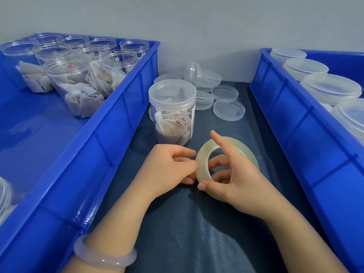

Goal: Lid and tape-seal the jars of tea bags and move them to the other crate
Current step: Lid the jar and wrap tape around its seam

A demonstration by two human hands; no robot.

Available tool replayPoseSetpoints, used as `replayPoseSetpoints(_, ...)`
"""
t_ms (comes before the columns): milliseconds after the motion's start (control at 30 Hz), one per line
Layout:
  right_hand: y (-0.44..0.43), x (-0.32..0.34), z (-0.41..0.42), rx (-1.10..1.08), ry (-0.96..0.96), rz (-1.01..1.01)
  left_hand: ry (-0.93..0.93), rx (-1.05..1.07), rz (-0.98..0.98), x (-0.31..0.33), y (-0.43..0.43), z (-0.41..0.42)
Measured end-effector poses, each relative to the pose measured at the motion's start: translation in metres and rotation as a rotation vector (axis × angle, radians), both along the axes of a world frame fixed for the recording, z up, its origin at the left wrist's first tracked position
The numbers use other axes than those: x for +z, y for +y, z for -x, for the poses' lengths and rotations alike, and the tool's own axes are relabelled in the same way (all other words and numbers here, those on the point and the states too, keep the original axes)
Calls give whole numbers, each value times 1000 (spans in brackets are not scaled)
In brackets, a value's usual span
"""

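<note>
**Head view: tape roll in hand, one jar at the work place.** I hold the roll of clear tape (202, 164) upright between both hands, just in front of the lidded jar of tea bags (172, 115). The jar stands on the dark cloth (187, 233) between the left crate (110, 138) and the right crate (295, 125).

My right hand (236, 174) grips the roll, with the thumb on its lower rim, the middle fingers curled through the core and the forefinger raised over the top. My left hand (169, 166) has its fingers curled, and their tips pinch at the roll's outer face. I cannot tell whether they have found the loose end.

The jar's lid (172, 93) is on. I can make out no seal on the seam, though clear tape would hardly show.

- **Jar:** I judge it light, thin-walled and smooth, so it is likely to give under a hard squeeze. It is best taken round the wall just below the lid.
- **Tape:** It is thin and will cling to itself. It is best carried by the core, with the free end kept taut.

Open jars (72, 85) wait in the left crate, and closed jars (331, 87) fill the right crate. Loose lids (228, 110) lie behind the jar.
</note>
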State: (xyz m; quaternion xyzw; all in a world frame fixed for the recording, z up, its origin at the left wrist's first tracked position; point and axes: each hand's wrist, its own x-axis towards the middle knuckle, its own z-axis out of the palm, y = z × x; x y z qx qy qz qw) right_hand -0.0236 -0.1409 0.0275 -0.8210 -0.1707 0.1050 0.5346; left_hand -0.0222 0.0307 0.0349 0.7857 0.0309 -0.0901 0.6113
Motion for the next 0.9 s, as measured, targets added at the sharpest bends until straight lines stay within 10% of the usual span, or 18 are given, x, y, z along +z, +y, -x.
replayPoseSetpoints(500,6,9,-3,-257,103,-340,-152,-124,140,8,-3,6)
replayPoseSetpoints(900,11,1,-3,-355,24,-296,-363,-15,-287,2,-9,8)
